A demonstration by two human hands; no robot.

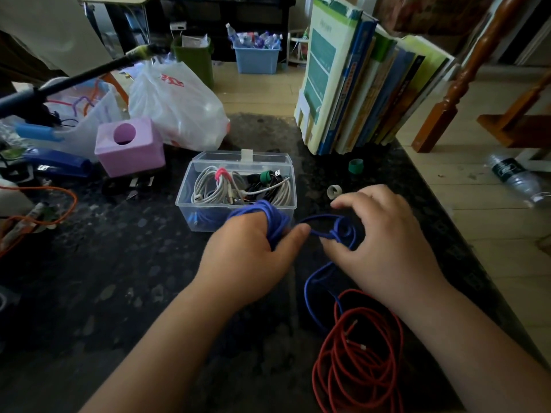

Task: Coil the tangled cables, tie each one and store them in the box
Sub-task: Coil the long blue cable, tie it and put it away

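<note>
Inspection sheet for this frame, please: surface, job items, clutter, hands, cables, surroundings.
Surface: dark speckled countertop.
Job's things: clear box, lid open, holds tied white and black cables; green tie and white tie loose beside it.
Clutter: pink block, plastic bag, stapler, books.
Hands: left hand grips coiled blue cable; right hand pinches its loose loop.
Cables: red cable untied, near edge.
Surroundings: water bottle on floor, blue bin behind.
</note>
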